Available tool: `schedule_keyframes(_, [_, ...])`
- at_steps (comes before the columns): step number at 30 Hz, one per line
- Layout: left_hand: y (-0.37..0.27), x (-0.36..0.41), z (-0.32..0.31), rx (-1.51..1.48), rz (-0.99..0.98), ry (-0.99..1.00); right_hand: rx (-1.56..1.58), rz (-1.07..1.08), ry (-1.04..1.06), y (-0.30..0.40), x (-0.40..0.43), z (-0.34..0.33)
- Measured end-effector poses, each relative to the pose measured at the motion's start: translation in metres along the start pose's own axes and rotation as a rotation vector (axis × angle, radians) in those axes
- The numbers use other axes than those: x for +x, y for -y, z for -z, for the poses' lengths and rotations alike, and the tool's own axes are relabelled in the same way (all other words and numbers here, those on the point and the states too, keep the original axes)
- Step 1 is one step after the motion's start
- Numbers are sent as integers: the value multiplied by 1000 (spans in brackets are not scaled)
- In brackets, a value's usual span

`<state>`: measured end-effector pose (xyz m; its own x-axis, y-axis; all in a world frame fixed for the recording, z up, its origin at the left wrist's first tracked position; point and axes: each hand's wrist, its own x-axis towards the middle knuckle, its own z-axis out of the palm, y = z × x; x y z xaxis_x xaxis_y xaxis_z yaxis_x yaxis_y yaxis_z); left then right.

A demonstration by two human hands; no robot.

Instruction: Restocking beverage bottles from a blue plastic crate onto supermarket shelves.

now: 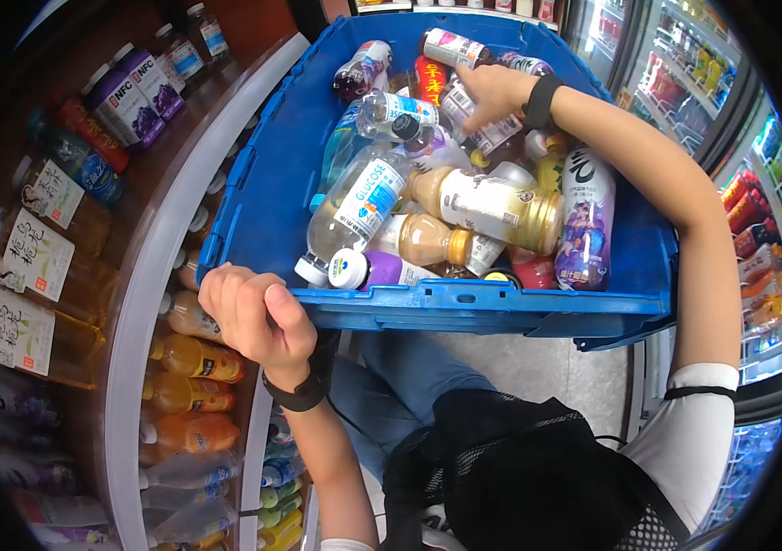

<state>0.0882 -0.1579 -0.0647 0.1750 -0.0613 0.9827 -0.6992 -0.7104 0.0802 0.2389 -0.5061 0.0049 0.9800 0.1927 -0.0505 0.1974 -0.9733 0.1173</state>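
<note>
A blue plastic crate (246, 186) full of mixed drink bottles stands before me. My left hand (257, 313) is curled round its near left corner. Inside the crate, my right hand (501, 93) spans a dark drink bottle (494, 132) with a white and purple label, thumb and fingers on either side. Next to that hand lie a red-labelled bottle (430, 81) and a dark bottle (456, 47) on its side. Nearer me are a clear glucose drink bottle (363, 200), a milk-tea-coloured bottle (494, 206) and a purple-wrapped bottle (585, 220). Lower bottles are partly hidden.
At left, a shelf with a pale curved edge (157, 172) holds tea bottles (40, 255) and purple juice bottles (126, 103). Orange drinks (191, 379) lie on the tier below. Glass-doored coolers (687, 76) line the right. Grey floor (535, 372) shows under the crate.
</note>
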Motion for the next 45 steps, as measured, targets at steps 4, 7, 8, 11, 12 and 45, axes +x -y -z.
schedule_keyframes(4, [0, 0, 0, -18, 27, -6, -7, 10, -88, 7, -9, 6])
schedule_keyframes(7, [0, 1, 0, -10, 11, -14, 45, 58, -241, 7, -6, 11])
schedule_keyframes(8, [-1, 1, 0, -8, 17, -11, 48, 68, -228, 6, -4, 11])
schedule_keyframes(11, [-4, -1, -1, -16, 48, -7, 112, 29, -467, 1, -2, 9])
schedule_keyframes(12, [-3, -1, -2, -23, 47, -6, 125, 59, -487, -1, -2, 9])
schedule_keyframes(45, [-5, 3, 8, -12, 23, 33, -658, 198, -610, -16, 15, -19])
